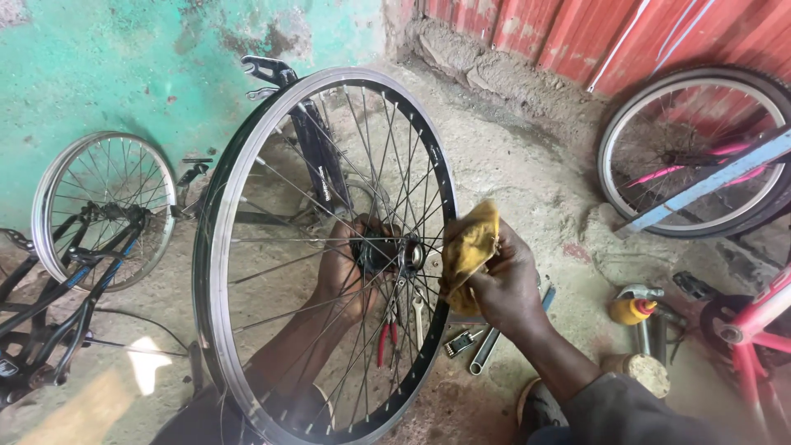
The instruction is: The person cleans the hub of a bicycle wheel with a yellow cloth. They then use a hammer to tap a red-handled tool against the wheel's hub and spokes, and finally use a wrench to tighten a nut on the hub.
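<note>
head view: a bare bicycle wheel (325, 247) stands upright in the middle of the picture, its silver rim facing the camera and its thin spokes fanning out from a dark hub (386, 252). the left hand (346, 272) is behind the spokes, on the far side of the wheel, with its fingers curled around the hub, so it is closed and gripping the hub. the right hand (503, 284) is on the near side, just right of the hub, closed on a crumpled yellow rag (468, 251) that it presses up against the hub end.

on the concrete floor (527, 173) below the wheel lie red-handled pliers (386, 342), seen through the spokes, and beside them a wrench (418, 317). a metal tube (486, 350) lies near the right wrist. further right stands a small yellow bottle (631, 310), with a round wooden block (638, 371) near it.

at the left, a smaller spoked wheel (103, 210) leans by the turquoise wall (124, 66), with a black bicycle frame (58, 305) in front of it. at the upper right, a wheel with a tyre (700, 148) rests against a red corrugated wall (577, 33), crossed by a blue frame tube (709, 181). a pink bicycle frame (758, 321) shows at the right edge.
</note>
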